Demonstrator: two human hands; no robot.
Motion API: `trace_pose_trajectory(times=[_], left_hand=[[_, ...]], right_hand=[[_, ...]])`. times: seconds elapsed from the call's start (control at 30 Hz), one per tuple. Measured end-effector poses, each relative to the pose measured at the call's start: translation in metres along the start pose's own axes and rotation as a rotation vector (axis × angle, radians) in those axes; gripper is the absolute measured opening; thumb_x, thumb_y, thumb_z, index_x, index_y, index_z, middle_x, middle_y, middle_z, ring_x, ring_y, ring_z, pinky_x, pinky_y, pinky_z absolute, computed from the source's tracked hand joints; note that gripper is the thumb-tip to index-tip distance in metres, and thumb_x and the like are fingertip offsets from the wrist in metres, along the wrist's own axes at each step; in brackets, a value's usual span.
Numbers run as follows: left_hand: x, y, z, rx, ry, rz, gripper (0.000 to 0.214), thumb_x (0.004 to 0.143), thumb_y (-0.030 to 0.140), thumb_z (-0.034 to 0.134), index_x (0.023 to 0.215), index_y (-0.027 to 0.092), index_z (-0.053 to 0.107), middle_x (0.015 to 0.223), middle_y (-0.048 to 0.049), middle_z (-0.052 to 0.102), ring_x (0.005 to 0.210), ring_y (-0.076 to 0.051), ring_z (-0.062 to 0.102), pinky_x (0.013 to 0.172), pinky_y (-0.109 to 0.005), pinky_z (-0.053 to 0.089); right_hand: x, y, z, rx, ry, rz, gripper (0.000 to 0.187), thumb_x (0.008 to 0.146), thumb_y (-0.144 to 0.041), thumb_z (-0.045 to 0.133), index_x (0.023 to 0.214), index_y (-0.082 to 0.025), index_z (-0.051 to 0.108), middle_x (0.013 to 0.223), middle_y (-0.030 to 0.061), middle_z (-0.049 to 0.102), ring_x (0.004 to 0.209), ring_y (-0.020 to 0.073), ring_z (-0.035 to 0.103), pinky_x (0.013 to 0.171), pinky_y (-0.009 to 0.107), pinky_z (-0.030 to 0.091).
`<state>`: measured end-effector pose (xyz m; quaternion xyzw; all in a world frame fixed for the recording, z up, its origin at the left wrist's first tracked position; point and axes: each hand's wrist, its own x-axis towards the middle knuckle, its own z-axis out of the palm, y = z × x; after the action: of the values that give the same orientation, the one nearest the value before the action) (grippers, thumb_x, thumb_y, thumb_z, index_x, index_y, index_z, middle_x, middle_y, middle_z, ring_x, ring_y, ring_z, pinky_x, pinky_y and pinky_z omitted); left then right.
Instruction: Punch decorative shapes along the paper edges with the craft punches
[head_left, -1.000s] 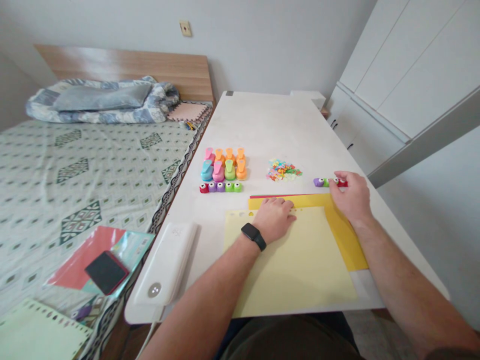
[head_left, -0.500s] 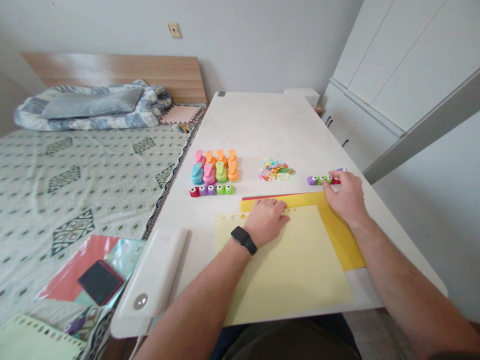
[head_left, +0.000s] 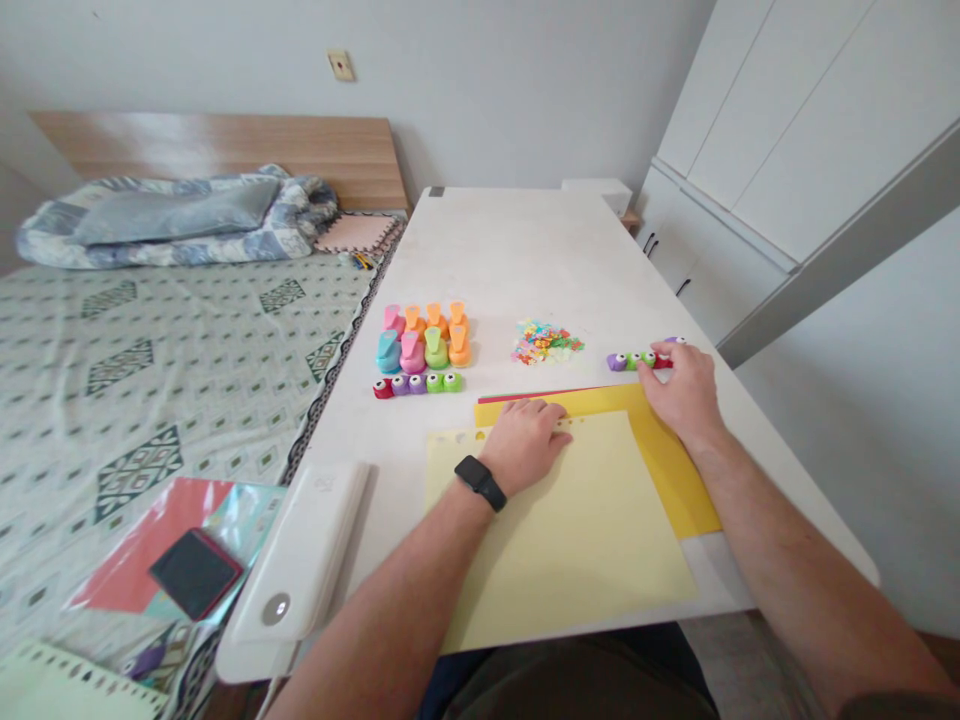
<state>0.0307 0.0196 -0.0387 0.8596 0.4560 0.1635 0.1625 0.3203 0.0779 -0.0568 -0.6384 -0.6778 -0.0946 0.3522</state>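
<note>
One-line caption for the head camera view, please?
Left hand rests on pale yellow paper while right hand touches a row of small craft paper punches.

My left hand [head_left: 523, 445] lies flat on a big pale yellow paper [head_left: 562, 540] with small holes by its top edge. My right hand [head_left: 681, 395] curls over the red punch [head_left: 663, 362] in a row of little purple and green punches [head_left: 628, 361] with eyes.

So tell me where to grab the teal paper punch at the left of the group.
Grip the teal paper punch low on its rounded body, coming from the left: that side looks open, while a pink punch stands close on its right and small punches lie just in front.
</note>
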Motion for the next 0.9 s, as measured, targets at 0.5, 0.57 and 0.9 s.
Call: trace_pose_trajectory(times=[0.5, 0.57, 0.9], left_hand=[[0.002, 0.001, -0.003, -0.008, -0.008, -0.010, 0.027, 0.096, 0.036, 0.061, 0.116, 0.019, 0.067, 0.108, -0.0095, 0.071, 0.104, -0.027, 0.065, 0.096, -0.042, 0.049], [0.002, 0.001, -0.003, -0.010, -0.011, -0.013, 0.026, 0.096, 0.035, 0.061, 0.116, 0.019, 0.067, 0.108, -0.0097, 0.071, 0.105, -0.026, 0.065, 0.096, -0.042, 0.048], [0.002, -0.001, 0.000, -0.023, 0.004, -0.009, 0.026, 0.096, 0.036, 0.061, 0.115, 0.020, 0.067, 0.107, -0.0087, 0.071, 0.104, -0.026, 0.065, 0.097, -0.041, 0.048]], right_hand=[[0.003, 0.009, 0.004, -0.016, 0.016, 0.037, 0.032, 0.086, -0.036, 0.066, 0.112, -0.017, 0.067, 0.108, 0.0157, 0.072, 0.106, 0.0334, 0.062, 0.100, 0.050, 0.042], [0.003, 0.010, 0.005, -0.020, 0.011, 0.043, 0.032, 0.085, -0.035, 0.066, 0.112, -0.017, 0.067, 0.108, 0.0155, 0.072, 0.105, 0.0334, 0.062, 0.100, 0.050, 0.042], [0.011, 0.021, -0.006, -0.032, 0.120, 0.097, 0.035, 0.084, -0.031, 0.063, 0.116, -0.018, 0.064, 0.115, 0.0141, 0.070, 0.110, 0.0314, 0.059, 0.103, 0.050, 0.042]])
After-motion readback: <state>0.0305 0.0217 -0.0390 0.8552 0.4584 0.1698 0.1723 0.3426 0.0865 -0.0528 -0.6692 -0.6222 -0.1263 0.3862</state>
